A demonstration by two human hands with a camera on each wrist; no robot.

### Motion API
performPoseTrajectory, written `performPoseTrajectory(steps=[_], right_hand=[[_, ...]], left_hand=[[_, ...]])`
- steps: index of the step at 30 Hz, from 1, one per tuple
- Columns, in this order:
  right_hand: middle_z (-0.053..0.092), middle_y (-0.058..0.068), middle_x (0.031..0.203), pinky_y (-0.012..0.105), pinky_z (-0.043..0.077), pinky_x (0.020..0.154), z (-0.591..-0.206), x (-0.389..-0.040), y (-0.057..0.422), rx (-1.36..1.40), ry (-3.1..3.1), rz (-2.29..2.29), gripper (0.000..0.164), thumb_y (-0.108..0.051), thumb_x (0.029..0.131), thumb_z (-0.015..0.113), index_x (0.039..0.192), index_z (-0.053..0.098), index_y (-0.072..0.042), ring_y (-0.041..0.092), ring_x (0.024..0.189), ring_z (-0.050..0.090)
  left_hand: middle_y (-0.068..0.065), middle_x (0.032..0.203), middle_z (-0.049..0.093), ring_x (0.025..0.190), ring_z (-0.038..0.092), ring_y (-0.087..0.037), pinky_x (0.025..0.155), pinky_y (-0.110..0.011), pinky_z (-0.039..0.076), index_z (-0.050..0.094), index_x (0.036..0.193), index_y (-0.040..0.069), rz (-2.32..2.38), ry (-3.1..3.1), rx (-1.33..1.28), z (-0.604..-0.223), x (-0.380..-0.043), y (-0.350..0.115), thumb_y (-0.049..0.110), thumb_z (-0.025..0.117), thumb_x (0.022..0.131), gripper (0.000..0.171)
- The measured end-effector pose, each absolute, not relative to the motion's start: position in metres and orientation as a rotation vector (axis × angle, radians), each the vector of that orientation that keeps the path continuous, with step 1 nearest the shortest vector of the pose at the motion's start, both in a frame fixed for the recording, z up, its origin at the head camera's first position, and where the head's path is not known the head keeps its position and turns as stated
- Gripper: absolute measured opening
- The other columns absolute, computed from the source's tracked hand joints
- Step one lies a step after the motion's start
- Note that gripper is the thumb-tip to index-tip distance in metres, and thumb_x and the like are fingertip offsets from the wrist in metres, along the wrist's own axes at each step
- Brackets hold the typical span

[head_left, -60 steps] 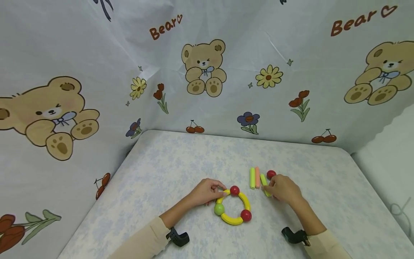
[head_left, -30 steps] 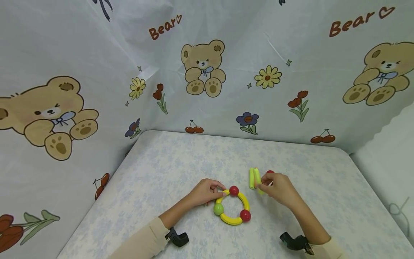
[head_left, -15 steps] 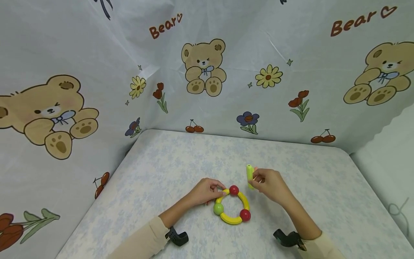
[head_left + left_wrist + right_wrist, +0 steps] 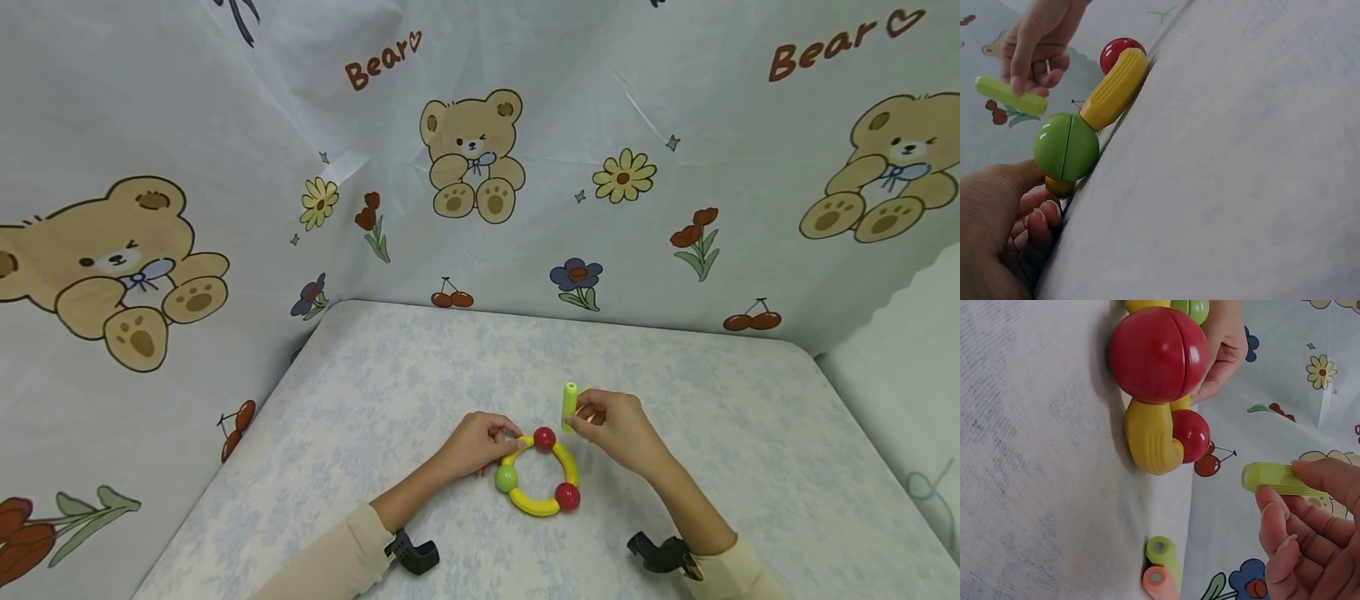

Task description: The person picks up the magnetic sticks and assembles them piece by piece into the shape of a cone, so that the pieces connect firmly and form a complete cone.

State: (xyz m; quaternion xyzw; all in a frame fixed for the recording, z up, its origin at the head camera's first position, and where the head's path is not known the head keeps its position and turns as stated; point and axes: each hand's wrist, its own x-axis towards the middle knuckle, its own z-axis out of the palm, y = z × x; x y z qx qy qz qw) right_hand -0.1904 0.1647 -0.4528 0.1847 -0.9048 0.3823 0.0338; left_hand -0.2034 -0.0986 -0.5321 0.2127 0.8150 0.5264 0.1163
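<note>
A toy ring [image 4: 534,505] of three yellow curved bars joined by balls lies on the table; two balls are red [image 4: 567,497] and one green [image 4: 506,478]. My left hand [image 4: 474,446] pinches the ring's far left yellow bar between thumb and fingers. In my right hand [image 4: 618,429], thumb and fingertips grip a lime-green stick [image 4: 570,407], held up off the table just right of the ring's far red ball [image 4: 544,438]. The left wrist view shows this stick [image 4: 1011,95] beyond the green ball.
Another lime-green stick [image 4: 1161,549] and a salmon-pink stick [image 4: 1159,581] lie side by side on the table, with grey discs on their ends. In the head view the right hand mostly covers them. A bear-print sheet [image 4: 480,250] hangs behind the table [image 4: 420,367].
My right hand has picked up the lime-green stick from the table, lifted it upright and carried it left toward the ring. My left hand stays on the ring.
</note>
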Motion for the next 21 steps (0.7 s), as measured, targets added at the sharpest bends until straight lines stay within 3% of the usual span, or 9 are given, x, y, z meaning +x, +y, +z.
performPoseTrajectory(steps=[7, 21], right_hand=[[0.072, -0.001, 0.085, 0.025, 0.055, 0.056, -0.458, -0.191, 0.161, 0.614, -2.775, 1.238, 0.012, -0.013, 0.089, 0.079, 0.099, 0.074, -0.007, 0.013, 0.068, 0.061], [0.07, -0.007, 0.08, 0.022, 0.054, 0.06, -0.472, -0.193, 0.152, 0.738, -2.727, 1.137, 0.008, -0.013, 0.088, 0.081, 0.089, 0.073, -0.015, 0.008, 0.069, 0.061]], left_hand=[[0.002, 0.061, 0.062, 0.034, 0.044, -0.009, 0.033, -0.025, 0.04, 0.076, 0.105, 0.017, 1.515, 2.409, 0.637, -0.534, -0.205, -0.098, 0.024, 0.072, 0.096, 0.012], [0.001, 0.06, 0.061, 0.033, 0.043, -0.01, 0.032, -0.027, 0.039, 0.077, 0.105, 0.017, 1.521, 2.397, 0.655, -0.534, -0.204, -0.098, 0.024, 0.072, 0.097, 0.012]])
